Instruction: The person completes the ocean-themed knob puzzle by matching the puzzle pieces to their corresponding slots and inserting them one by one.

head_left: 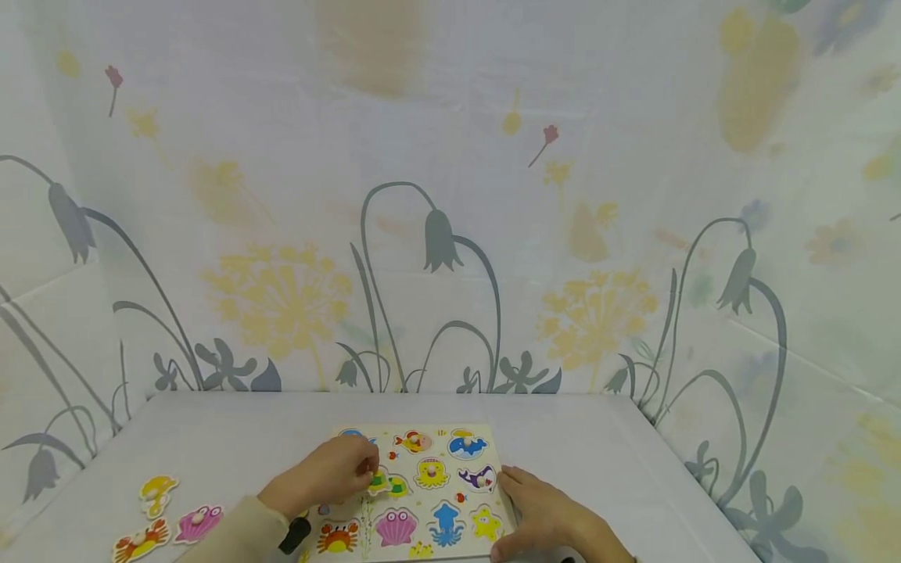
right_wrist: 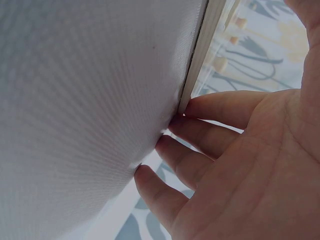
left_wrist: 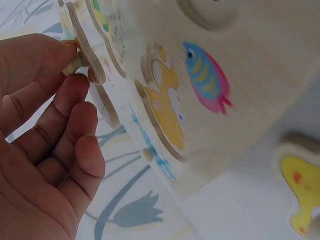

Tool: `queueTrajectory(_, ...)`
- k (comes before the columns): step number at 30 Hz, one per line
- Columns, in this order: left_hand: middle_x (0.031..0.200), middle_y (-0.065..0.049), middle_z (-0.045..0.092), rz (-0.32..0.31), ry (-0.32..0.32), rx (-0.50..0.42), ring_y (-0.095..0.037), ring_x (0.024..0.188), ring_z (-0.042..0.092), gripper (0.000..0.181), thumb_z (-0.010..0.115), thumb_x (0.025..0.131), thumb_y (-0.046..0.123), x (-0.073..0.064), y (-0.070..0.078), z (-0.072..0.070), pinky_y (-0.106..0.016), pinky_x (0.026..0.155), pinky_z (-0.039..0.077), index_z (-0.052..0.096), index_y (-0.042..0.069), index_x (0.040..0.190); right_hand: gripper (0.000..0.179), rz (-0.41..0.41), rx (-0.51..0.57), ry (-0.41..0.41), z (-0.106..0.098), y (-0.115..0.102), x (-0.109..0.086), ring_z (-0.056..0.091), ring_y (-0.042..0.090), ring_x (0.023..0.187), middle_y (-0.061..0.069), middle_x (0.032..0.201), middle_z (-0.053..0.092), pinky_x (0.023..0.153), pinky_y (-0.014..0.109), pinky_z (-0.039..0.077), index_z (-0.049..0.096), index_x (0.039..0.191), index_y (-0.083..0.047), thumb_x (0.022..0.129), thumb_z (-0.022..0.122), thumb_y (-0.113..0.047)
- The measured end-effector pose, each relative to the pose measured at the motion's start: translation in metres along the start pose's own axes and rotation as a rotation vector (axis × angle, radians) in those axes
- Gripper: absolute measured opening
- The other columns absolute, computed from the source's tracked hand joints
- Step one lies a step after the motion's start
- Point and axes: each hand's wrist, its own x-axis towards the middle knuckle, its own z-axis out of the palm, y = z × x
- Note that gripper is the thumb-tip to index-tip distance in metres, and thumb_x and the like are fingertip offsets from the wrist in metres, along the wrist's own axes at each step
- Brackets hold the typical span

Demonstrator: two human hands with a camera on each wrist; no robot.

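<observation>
My left hand [head_left: 336, 469] pinches the small knob of a green and yellow wooden puzzle piece [head_left: 378, 482] between thumb and fingertips. The piece is tilted close over the puzzle board [head_left: 422, 557], beside a matching green picture [head_left: 398, 487]. In the left wrist view the held piece [left_wrist: 86, 45] shows edge-on near the board's surface. My right hand [head_left: 545, 512] rests at the board's right edge, fingers extended. Seen from the right wrist, its fingertips touch the board's side edge [right_wrist: 200, 55] and the white tablecloth [right_wrist: 100, 100].
To the left on the table lie several loose pieces: a yellow one [head_left: 158, 494], a red crab [head_left: 141, 541] and a pink shell [head_left: 199, 524]. Knobbed pieces, among them a whale [head_left: 468, 446] and an octopus [head_left: 431, 474], sit in the board. A patterned curtain [head_left: 450, 313] stands behind.
</observation>
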Motion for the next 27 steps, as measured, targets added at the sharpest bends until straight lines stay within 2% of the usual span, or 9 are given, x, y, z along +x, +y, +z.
queueTrajectory(7,0.072,0.013,0.050,-0.020,-0.031,-0.040,-0.005,0.066,0.045,0.007,0.068,0.082,0.011,0.011,0.003,0.011,-0.025,0.062,0.042,0.064,0.016,0.080,0.110,-0.012,-0.003,0.001,-0.001,-0.001,-0.001,0.033,0.034,0.136,0.011,0.148,0.038,0.104,0.058,0.029,0.044,0.142,-0.008,0.054,0.080,-0.063)
queueTrajectory(14,0.067,0.012,0.048,-0.010,-0.045,-0.026,-0.005,0.063,0.043,0.013,0.068,0.081,0.010,0.018,0.009,0.015,-0.025,0.062,0.038,0.061,0.018,0.074,0.110,-0.011,0.000,-0.006,0.000,-0.001,0.000,0.034,0.035,0.135,0.011,0.148,0.038,0.104,0.058,0.029,0.043,0.142,-0.008,0.054,0.080,-0.062)
queueTrajectory(19,0.066,0.012,0.048,-0.039,-0.064,-0.020,-0.006,0.063,0.043,0.014,0.069,0.081,0.011,0.021,0.012,0.018,-0.025,0.061,0.038,0.061,0.020,0.073,0.109,-0.012,-0.004,-0.005,0.000,-0.001,-0.001,0.034,0.035,0.135,0.011,0.147,0.038,0.104,0.058,0.029,0.044,0.142,-0.008,0.054,0.080,-0.062)
queueTrajectory(27,0.067,0.011,0.049,-0.078,-0.082,-0.010,-0.007,0.064,0.044,0.013,0.069,0.081,0.012,0.024,0.009,0.023,-0.027,0.062,0.038,0.062,0.020,0.074,0.108,-0.017,-0.006,-0.010,-0.001,0.000,0.000,0.033,0.035,0.136,0.011,0.148,0.038,0.105,0.058,0.028,0.043,0.142,-0.009,0.056,0.079,-0.063)
